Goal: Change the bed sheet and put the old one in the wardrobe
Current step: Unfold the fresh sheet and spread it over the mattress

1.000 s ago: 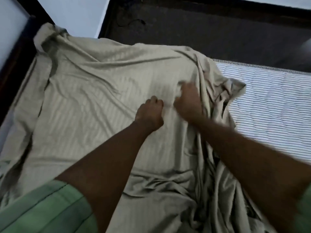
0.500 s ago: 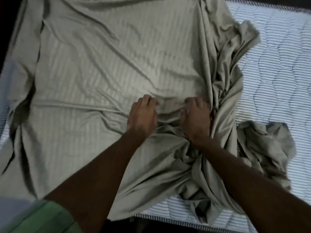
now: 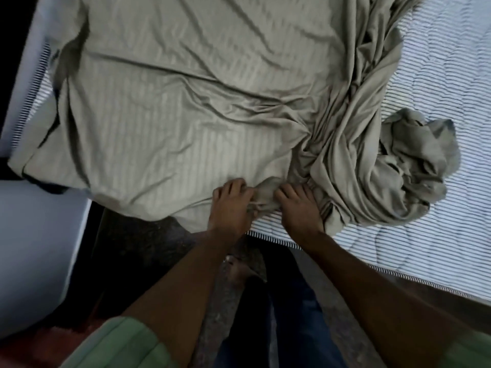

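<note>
One olive-grey striped bed sheet point(image 3: 186, 123) covers the left part of the mattress point(image 3: 435, 235), and I read it left to right. Its far left edge hangs over the side of the bed, its middle lies fairly flat, and its right side is heaped into a loose twist with a crumpled corner lying on the bare blue-and-white striped quilting. I stand at the near edge of the bed, one bare foot point(image 3: 239, 269) on the dark floor point(image 3: 148, 251) below me, so I can draw the cloth toward myself. My left hand point(image 3: 231, 205) has its fingers curled into a fold of the sheet just at the mattress edge. My right hand point(image 3: 301, 208) sits close beside it, its fingers bent down into the same bunch of fabric, where the twist begins. I judge that both hands hold near the middle so the sheet gathers in one pull rather than dragging corner by corner. By count: one sheet, one mattress, two hands, both holding cloth. No second sheet shows here, and no wardrobe, so the old sheet is not yet off the bed.
</note>
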A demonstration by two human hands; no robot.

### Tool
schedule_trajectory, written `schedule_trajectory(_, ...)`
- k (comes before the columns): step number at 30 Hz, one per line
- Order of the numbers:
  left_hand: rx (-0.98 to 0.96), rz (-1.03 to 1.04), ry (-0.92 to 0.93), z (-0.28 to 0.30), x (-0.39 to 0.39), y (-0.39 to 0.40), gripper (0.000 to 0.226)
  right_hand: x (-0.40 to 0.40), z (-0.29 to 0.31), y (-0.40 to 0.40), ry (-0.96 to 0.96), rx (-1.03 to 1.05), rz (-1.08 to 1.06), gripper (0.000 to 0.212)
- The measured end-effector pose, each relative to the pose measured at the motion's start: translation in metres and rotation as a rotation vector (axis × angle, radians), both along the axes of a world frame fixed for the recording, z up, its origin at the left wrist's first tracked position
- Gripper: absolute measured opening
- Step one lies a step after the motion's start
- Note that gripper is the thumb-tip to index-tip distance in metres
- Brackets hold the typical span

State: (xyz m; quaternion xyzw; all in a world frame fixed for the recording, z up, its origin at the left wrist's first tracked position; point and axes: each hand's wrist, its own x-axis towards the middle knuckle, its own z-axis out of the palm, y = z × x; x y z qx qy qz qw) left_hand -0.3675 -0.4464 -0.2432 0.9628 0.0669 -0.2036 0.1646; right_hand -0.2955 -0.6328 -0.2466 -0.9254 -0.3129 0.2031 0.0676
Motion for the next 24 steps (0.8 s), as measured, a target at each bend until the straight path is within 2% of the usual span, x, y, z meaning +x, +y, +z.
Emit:
schedule_trajectory(2, 0.012, 0.002, -0.081, 0.003, -0.006, -0.008, 0.027, -0.008, 0.014, 0.009, 0.023, -0.004, -0.123, 0.038)
schedule_trajectory(4, -0.027, -0.011, -0.137, 0.003, -0.021, -0.008, 0.013, -0.022, 0.027, 0.018, 0.19, -0.055, -0.26, 0.03)
schedule_trajectory(5, -0.062, -0.023, -0.11, 0.001, -0.032, -0.005, 0.013, -0.032, 0.025, 0.017, 0.303, -0.109, -0.257, 0.028)
schedule_trajectory(8, -0.09, -0.168, 0.258, 0.003, -0.083, -0.002, 0.03, -0.075, 0.029, 0.005, 0.71, -0.217, -0.066, 0.033)
schedule_trajectory(9, -0.073, -0.203, 0.368, 0.004, -0.096, 0.001, 0.033, -0.083, 0.029, 0.003, 0.764, -0.208, -0.029, 0.034)
schedule_trajectory(10, -0.05, -0.21, 0.391, 0.006, -0.102, 0.005, 0.035, -0.085, 0.031, 0.004, 0.74, -0.178, -0.027, 0.032)
schedule_trajectory(11, -0.029, -0.191, 0.355, 0.011, -0.1, 0.009, 0.035, -0.079, 0.034, 0.007, 0.622, -0.122, -0.035, 0.028)
schedule_trajectory(14, 0.005, -0.071, 0.097, 0.02, -0.078, 0.018, 0.028, -0.044, 0.048, 0.02, 0.033, 0.168, -0.016, 0.013)
schedule_trajectory(15, 0.003, -0.051, 0.024, 0.023, -0.069, 0.018, 0.029, -0.028, 0.048, 0.018, -0.151, 0.215, -0.016, 0.011)
schedule_trajectory(16, -0.004, -0.042, -0.021, 0.025, -0.059, 0.015, 0.031, -0.011, 0.049, 0.013, -0.275, 0.177, -0.037, 0.017)
schedule_trajectory(18, -0.047, -0.03, -0.08, 0.031, -0.037, 0.0, 0.033, 0.02, 0.05, -0.006, -0.315, -0.062, -0.143, 0.048)
schedule_trajectory(20, -0.117, -0.021, -0.121, 0.037, -0.012, -0.021, 0.031, 0.044, 0.047, -0.033, -0.248, -0.241, -0.253, 0.072)
schedule_trajectory(22, -0.191, 0.011, -0.138, 0.04, 0.011, -0.048, 0.02, 0.059, 0.048, -0.066, -0.151, -0.292, -0.373, 0.085)
schedule_trajectory(24, -0.23, 0.031, -0.158, 0.04, 0.031, -0.075, 0.018, 0.074, 0.05, -0.096, -0.056, -0.202, -0.562, 0.089)
